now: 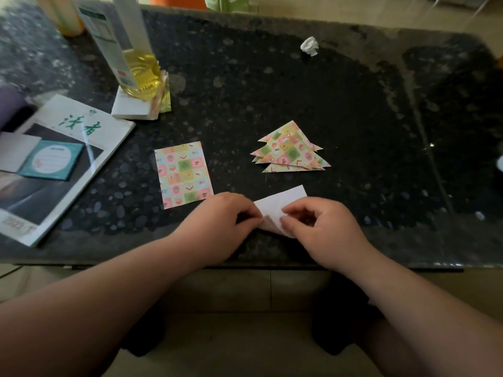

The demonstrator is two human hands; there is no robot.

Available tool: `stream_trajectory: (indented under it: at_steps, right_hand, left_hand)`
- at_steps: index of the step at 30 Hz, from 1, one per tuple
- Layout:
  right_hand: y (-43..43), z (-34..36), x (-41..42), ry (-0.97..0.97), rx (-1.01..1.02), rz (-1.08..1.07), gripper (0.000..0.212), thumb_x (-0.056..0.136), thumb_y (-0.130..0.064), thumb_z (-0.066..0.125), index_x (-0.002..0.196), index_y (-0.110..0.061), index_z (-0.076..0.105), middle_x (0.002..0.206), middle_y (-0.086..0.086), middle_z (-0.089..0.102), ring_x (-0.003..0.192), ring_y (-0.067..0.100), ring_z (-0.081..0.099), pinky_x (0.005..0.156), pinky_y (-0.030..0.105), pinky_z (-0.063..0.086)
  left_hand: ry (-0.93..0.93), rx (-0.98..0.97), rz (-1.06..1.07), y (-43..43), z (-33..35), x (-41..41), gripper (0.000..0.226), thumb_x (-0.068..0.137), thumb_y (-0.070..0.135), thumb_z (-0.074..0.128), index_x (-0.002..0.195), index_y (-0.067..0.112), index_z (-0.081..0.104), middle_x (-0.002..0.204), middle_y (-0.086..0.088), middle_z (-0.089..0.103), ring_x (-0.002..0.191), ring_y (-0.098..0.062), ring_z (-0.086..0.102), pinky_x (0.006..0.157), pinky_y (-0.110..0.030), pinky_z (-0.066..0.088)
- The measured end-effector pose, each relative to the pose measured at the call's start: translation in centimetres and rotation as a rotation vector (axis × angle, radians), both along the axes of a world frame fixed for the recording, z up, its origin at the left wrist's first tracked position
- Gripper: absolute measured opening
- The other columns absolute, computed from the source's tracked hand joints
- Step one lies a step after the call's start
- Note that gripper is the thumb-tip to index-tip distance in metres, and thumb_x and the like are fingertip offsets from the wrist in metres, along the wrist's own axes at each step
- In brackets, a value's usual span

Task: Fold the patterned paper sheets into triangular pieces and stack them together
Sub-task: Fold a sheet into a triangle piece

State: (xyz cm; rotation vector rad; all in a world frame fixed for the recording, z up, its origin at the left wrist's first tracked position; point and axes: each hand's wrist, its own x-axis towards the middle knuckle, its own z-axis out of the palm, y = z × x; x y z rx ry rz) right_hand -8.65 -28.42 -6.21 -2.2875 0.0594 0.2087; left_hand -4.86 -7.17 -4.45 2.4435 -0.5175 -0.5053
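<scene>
Head view, entries in order of progress.

1. Pile of folded triangles point(290, 151): done work. Several patterned triangles lie overlapped and fanned on the table point(353, 104), beyond my hands and a little to the right. I cannot tell the exact count. Checked print in pink, green, yellow and pale blue, creases sharp.

2. Sheet in work point(277, 204): near the table's front edge, between my hands, white back up. Its near corner is turned over and shows a little pink print. I judge this an early fold, with no triangle formed yet.

3. Left hand point(217, 221): fingers curled and pinching the sheet's left edge at the fold.

4. Right hand point(318, 224): thumb and forefinger pinching the turned corner, the other fingers curled in.

5. Flat patterned sheet point(183, 174): unfolded, print side up, just left of my left hand and waiting its turn.

6. Spare paper stack point(130, 107): far left, weighted under a bottle point(141, 74) of yellow liquid, with patterned edges showing. This is probably more to fold.

7. Sundries: crumpled paper ball point(309, 46) far across the table; magazine point(79, 126) with a teal notepad point(51, 159) on it at the left edge.
</scene>
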Motion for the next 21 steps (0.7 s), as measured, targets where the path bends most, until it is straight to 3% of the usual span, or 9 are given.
stream_trajectory:
  at_steps: [3, 6, 12, 15, 19, 21]
  right_hand:
    - [0.1, 0.0, 0.2, 0.057, 0.083, -0.076, 0.016, 0.090, -0.024, 0.078, 0.101, -0.033, 0.070, 0.077, -0.012, 0.073, 0.079, -0.003, 0.067, 0.067, 0.006, 0.047]
    - [0.2, 0.5, 0.3, 0.039, 0.120, -0.099, 0.007, 0.091, -0.026, 0.076, 0.097, -0.028, 0.073, 0.082, -0.011, 0.073, 0.082, -0.002, 0.067, 0.069, 0.009, 0.050]
    - [0.7, 0.5, 0.9, 0.104, 0.009, -0.124, 0.012, 0.088, -0.029, 0.080, 0.077, -0.031, 0.075, 0.076, -0.014, 0.071, 0.077, -0.005, 0.063, 0.061, 0.008, 0.046]
    - [0.9, 0.3, 1.4, 0.114, 0.000, -0.154, 0.013, 0.089, -0.029, 0.080, 0.076, -0.029, 0.075, 0.075, -0.013, 0.071, 0.073, 0.002, 0.065, 0.061, 0.016, 0.047]
    - [1.0, 0.5, 2.2, 0.131, -0.054, -0.207, 0.019, 0.088, -0.026, 0.078, 0.071, -0.026, 0.071, 0.073, -0.010, 0.069, 0.070, 0.005, 0.063, 0.060, 0.024, 0.043]
    - [1.0, 0.5, 2.3, 0.121, -0.086, -0.216, 0.018, 0.086, -0.024, 0.077, 0.070, -0.023, 0.071, 0.070, -0.008, 0.069, 0.069, 0.007, 0.063, 0.060, 0.028, 0.050]
  left_hand:
    - [0.007, -0.048, 0.139, -0.7, -0.7, -0.1, 0.012, 0.100, 0.032, 0.062, 0.104, 0.034, 0.074, 0.092, 0.024, 0.061, 0.089, 0.003, 0.056, 0.074, -0.007, 0.037]
    - [0.030, -0.073, 0.183, -1.2, -0.6, 0.2, 0.011, 0.100, 0.031, 0.062, 0.100, 0.034, 0.072, 0.087, 0.025, 0.060, 0.084, 0.009, 0.053, 0.072, -0.005, 0.037]
    - [0.056, -0.100, 0.221, -1.8, -0.5, 0.7, 0.009, 0.099, 0.033, 0.065, 0.104, 0.036, 0.071, 0.089, 0.024, 0.062, 0.085, 0.008, 0.056, 0.070, -0.007, 0.040]
    - [0.019, -0.084, 0.213, -1.9, -0.3, 0.7, 0.021, 0.098, 0.034, 0.064, 0.119, 0.034, 0.067, 0.102, 0.022, 0.062, 0.096, 0.003, 0.057, 0.081, -0.013, 0.045]
    - [-0.294, 0.104, -0.055, -2.1, 0.0, -1.7, 0.049, 0.096, 0.046, 0.059, 0.141, 0.028, 0.054, 0.137, 0.010, 0.052, 0.131, -0.012, 0.042, 0.110, -0.028, 0.033]
    - [-0.312, 0.257, -0.211, -2.5, 0.0, -4.0, 0.071, 0.092, 0.057, 0.051, 0.151, 0.017, 0.046, 0.155, -0.002, 0.045, 0.145, -0.023, 0.037, 0.121, -0.038, 0.023]
